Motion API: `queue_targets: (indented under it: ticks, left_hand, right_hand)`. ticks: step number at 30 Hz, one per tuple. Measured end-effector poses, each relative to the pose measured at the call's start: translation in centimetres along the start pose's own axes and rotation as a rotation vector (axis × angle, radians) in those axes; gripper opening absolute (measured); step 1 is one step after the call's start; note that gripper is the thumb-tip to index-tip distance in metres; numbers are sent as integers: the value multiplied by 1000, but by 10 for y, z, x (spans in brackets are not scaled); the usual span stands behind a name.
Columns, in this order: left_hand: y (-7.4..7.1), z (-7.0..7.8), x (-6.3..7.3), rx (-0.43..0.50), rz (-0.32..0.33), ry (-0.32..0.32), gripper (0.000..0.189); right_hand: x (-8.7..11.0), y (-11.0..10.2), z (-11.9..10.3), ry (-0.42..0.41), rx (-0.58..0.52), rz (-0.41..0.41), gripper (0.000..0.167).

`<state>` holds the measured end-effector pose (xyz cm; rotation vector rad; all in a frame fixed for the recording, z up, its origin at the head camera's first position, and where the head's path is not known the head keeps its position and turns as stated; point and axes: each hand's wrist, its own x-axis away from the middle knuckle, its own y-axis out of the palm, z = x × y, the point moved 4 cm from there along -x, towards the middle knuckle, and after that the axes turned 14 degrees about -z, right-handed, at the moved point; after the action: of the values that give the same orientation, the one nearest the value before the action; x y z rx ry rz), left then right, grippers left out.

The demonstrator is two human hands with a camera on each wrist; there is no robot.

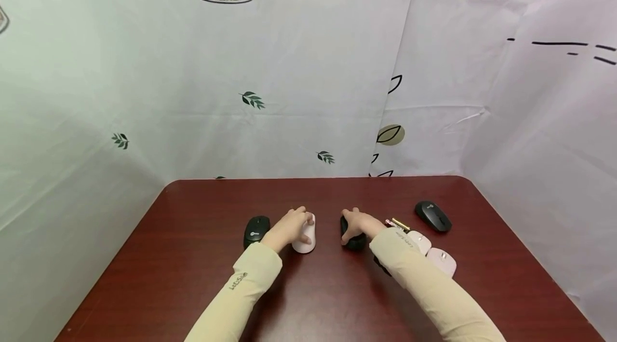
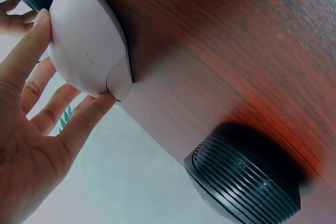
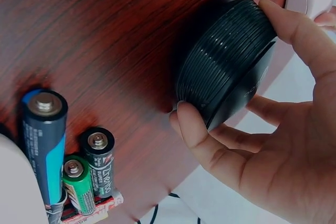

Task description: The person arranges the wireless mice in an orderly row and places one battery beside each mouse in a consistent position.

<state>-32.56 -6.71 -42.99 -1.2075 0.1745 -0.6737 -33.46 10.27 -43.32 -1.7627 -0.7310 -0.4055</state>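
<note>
In the head view, my left hand grips a white computer mouse near the table's middle. The left wrist view shows thumb and fingertips at the ends of this white mouse, its underside by the tabletop. To the right, my right hand holds a black computer mouse. Its ribbed side faces the right wrist camera, thumb at one end and fingers at the other. Just left of my left hand lies another black mouse, ribbed along its side in the left wrist view.
Beyond the right sleeve lie a black mouse and two white mice, one nearer the sleeve, one farther right. Several batteries are beside them, among them a blue-and-black one and a green one. A dark item is partly hidden under the sleeve.
</note>
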Motion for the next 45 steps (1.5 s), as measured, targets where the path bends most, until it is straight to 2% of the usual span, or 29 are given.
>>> queue_targets:
  ticks: [9, 14, 21, 26, 37, 45]
  left_hand:
    - [-1, 4, 0, -3, -1, 7, 34]
    - [0, 4, -2, -26, 3, 15, 35]
    - [2, 5, -2, 1, -9, 8, 34]
    - [2, 5, 0, -13, -6, 13, 34]
    - [-2, 5, 1, -13, -15, 17, 34]
    - [5, -1, 4, 6, 26, 1, 36]
  right_hand:
    - [-1, -2, 5, 7, -30, -31, 83]
    - [-2, -3, 6, 1, -8, -16, 82]
    - [0, 1, 7, -2, 9, -17, 80]
    - [4, 1, 6, -8, 46, -16, 79]
    - [22, -6, 6, -76, 30, 12, 68]
    - [44, -9, 5, -174, 60, 34, 60]
